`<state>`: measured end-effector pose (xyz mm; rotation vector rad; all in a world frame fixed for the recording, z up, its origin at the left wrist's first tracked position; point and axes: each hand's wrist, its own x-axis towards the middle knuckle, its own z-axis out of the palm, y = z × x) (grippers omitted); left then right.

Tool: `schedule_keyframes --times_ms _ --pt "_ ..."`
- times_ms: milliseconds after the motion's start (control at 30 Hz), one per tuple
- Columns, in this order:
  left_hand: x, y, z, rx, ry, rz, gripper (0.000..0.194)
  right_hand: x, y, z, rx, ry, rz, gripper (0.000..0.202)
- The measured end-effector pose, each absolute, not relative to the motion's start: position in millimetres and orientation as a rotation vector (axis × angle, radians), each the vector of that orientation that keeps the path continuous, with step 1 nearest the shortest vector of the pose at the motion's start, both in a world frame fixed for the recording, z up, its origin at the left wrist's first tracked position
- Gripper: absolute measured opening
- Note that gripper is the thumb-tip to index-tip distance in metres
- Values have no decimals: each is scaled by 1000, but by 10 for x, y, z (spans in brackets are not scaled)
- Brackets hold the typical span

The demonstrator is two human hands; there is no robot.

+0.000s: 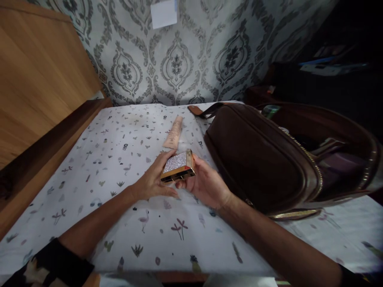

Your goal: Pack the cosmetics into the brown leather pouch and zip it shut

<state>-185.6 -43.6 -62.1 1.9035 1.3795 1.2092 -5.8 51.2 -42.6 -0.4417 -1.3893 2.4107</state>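
Between my two hands, above the cloth, is a boxy gold makeup compact (176,165) with a silver glitter panel on its top and a shiny dark-gold front edge. My left hand (154,179) grips its left side, the thumb held lower and apart from it. Around the right side wrap the fingers of my right hand (206,181), partly hidden beneath the compact. Just beyond it, a peach-coloured squeeze tube (173,132) lies on the cloth, apart from both hands.
A dark brown leather bag (254,155) lies unzipped on the right, with items inside. White printed cloth (119,207) covers the table. Wooden furniture (42,59) borders the left side. Patterned wallpaper (176,59) stands behind, with a white paper (164,14) on it.
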Motion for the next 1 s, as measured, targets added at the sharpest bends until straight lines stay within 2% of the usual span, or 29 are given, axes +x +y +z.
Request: schedule_keyframes --times_ms 267,533,1000 --pt "-1791 -461 -575 1786 1388 1294 78 -68 533 -489 -455 -1281 2469 46" --pt "-1801 -381 -701 2083 1722 1450 87 -76 538 -559 -409 -1233 2376 43" --pt "-1824 -371 -744 2062 1802 1496 100 -58 559 -562 -384 -1274 2306 40"
